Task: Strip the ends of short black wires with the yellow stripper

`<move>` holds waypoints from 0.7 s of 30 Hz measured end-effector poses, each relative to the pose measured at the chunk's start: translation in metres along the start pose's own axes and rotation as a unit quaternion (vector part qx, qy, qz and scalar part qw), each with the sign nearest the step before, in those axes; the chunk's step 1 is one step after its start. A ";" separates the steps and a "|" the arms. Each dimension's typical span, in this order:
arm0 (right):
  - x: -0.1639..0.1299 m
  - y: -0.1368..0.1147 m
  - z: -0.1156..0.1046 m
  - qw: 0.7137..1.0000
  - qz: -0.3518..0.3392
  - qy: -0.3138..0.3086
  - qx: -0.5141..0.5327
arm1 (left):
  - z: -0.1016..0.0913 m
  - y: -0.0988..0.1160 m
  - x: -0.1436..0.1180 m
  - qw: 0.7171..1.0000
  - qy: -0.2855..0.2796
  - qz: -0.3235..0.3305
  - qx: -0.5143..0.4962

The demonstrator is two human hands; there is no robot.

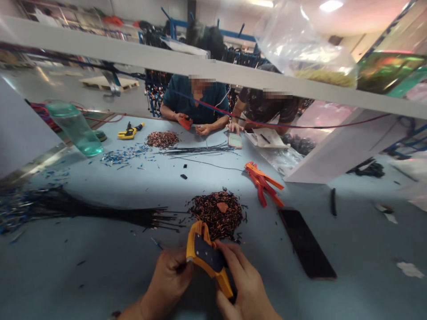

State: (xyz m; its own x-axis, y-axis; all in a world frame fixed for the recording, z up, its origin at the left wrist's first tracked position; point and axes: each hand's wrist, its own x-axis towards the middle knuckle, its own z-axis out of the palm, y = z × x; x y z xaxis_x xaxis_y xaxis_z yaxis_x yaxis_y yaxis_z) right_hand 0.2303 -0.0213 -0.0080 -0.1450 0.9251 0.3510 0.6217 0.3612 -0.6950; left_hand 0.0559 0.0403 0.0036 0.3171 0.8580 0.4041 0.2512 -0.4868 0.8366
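My right hand (245, 278) is wrapped round the handles of a yellow and dark-blue wire stripper (207, 252). Its head points up and to the left. Close against that head, my left hand (170, 278) is closed in a pinch; whatever lies between its fingers is too hidden to make out. Just beyond the tool is a pile of short black and copper-coloured wire bits (216, 213). A bundle of long black wires (110, 211) stretches away to the left, its far-left ends among blue and silvery tips.
Right of the pile lie a red-orange wire stripper (263, 182) and a black phone (307, 244). Farther off are another yellow tool (130, 131), a copper-coloured pile (162, 139) and a green bottle (75, 129). A white beam (233, 73) crosses above. Two people sit opposite, one holding a red tool (185, 123).
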 end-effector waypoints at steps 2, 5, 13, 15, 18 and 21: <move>0.000 0.002 0.000 1.000 -0.017 0.001 -0.003 | 0.001 -0.001 -0.001 1.000 0.000 -0.005 -0.020; 0.000 0.004 0.000 0.999 -0.029 -0.002 -0.020 | 0.000 0.001 0.000 1.000 -0.010 -0.015 -0.026; -0.003 0.010 0.003 0.995 -0.053 -0.001 -0.089 | 0.002 0.006 0.005 0.999 -0.012 -0.026 -0.043; -0.003 0.011 0.003 0.993 -0.058 0.000 -0.106 | 0.003 0.004 0.003 0.998 -0.018 -0.043 -0.048; -0.003 0.012 0.002 0.991 -0.064 0.005 -0.119 | 0.003 0.003 0.001 0.998 -0.011 -0.052 -0.044; -0.001 0.013 0.002 0.993 -0.062 -0.005 -0.102 | 0.003 0.001 0.000 0.998 -0.013 -0.056 -0.023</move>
State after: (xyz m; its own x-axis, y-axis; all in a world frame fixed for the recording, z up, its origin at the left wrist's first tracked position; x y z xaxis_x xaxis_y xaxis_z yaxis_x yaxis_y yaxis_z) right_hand 0.2368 -0.0172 -0.0190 -0.2379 0.8761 0.4194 0.7418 0.4426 -0.5038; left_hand 0.0590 0.0392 0.0034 0.3135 0.9016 0.2982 0.2445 -0.3801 0.8921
